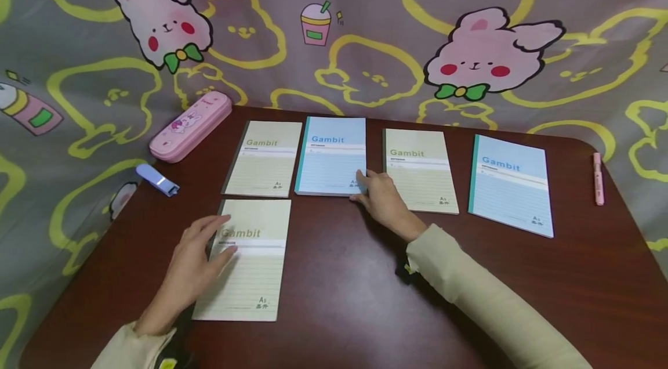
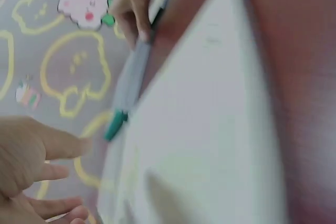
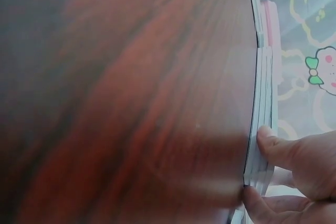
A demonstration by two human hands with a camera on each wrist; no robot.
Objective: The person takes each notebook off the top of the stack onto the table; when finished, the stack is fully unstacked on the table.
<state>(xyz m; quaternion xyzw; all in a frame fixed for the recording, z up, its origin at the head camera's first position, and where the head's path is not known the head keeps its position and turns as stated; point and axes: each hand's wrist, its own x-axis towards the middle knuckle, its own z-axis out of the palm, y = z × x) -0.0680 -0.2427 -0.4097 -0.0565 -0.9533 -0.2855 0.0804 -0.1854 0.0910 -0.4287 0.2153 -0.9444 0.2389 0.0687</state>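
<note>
My right hand (image 1: 383, 198) pinches the lower right corner of a blue Gambit notebook (image 1: 334, 154), with the thumb by its front edge. In the right wrist view, the page edges of a stack (image 3: 262, 98) show several layers under that hand. Over a cream Gambit notebook (image 1: 261, 276) at the front left, my left hand (image 1: 195, 256) is held with fingers spread and nothing in them. Whether its fingertips touch the cover I cannot tell. A second cream notebook (image 1: 266, 157) lies just left of the blue one; a third (image 1: 420, 174) lies right of it.
Farther right lies another blue notebook (image 1: 510, 186), then a pink marker (image 1: 598, 180) near the table's right edge. A pink pencil case (image 1: 193, 125) and a light blue clip-like object (image 1: 158, 179) are at the left. Patterned cloth (image 1: 365, 67) hangs behind the brown table (image 1: 365, 293).
</note>
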